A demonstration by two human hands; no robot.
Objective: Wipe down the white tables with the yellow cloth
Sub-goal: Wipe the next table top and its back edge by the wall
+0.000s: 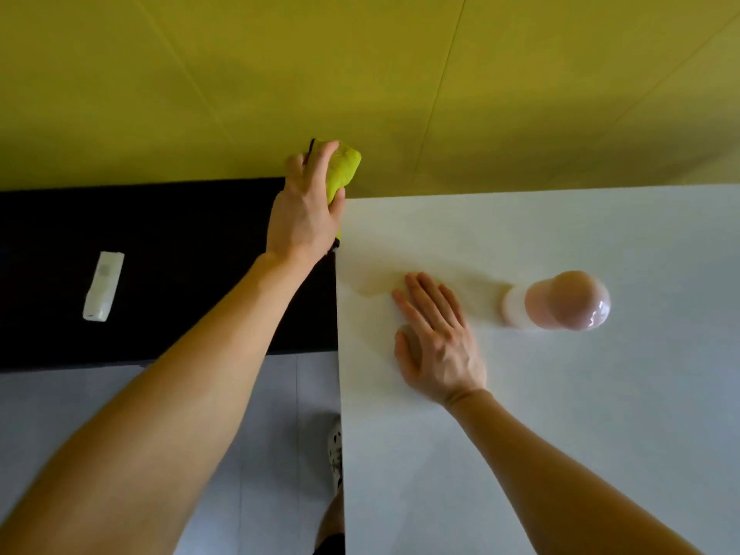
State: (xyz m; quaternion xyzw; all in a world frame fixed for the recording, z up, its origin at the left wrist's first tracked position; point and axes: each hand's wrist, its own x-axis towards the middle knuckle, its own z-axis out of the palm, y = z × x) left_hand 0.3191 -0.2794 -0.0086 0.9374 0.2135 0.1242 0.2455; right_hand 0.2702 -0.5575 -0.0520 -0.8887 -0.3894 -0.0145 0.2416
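You have one white table [560, 434] in view, one yellow cloth [342, 170], one black surface [180, 254] with one white remote [103, 286] lying on it, and one pink rounded object [564, 300] standing on the table.

Your left hand [304, 210] is curled round the cloth, which is bunched into a wad. It sits at the table's far left corner, right where the table top meets the yellow wall [400, 74] and the black surface. A scrap of the cloth also shows under your wrist along the table's left edge.

Your right hand [436, 342] lies flat on the table top, fingers straight and close together, pointing toward the far left corner. It holds nothing.

The table's far edge runs along the wall and its left edge runs straight toward you, with the black surface beside its far part and grey floor [260, 394] beside its near part. One patterned shoe [335, 446] shows on the floor just at that left edge.

Bare table top stretches wide to the right of and nearer than your right hand. The pink object stands near that hand's right side, apart from it. It is blurred, so you cannot tell whether it is a container or what it holds
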